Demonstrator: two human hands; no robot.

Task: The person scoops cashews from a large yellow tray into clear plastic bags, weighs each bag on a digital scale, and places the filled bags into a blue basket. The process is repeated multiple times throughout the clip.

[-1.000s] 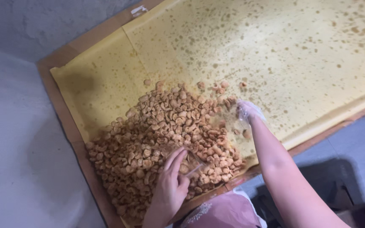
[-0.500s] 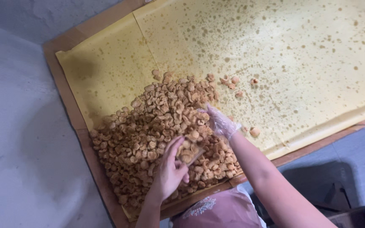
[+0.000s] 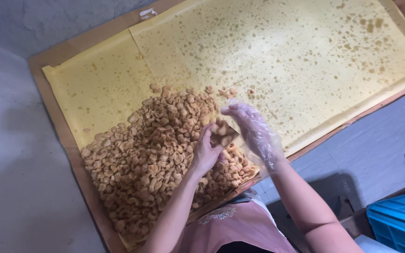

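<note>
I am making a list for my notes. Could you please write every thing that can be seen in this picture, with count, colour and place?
fried snack pieces: one large heap plus a few strays, golden brown, on the left part of the paper
yellow paper sheets: two visible, yellow with oil spots, lining the tray
wooden tray: one, brown, on the grey floor
flat scoop piece: one, brown, holding a few snack pieces, above the heap
blue crate: one, blue, lower right corner
pink apron: one, pink, bottom centre
left hand: bare, gripping the scoop piece
right hand: in a clear plastic glove, open, beside the scoop piece
</note>
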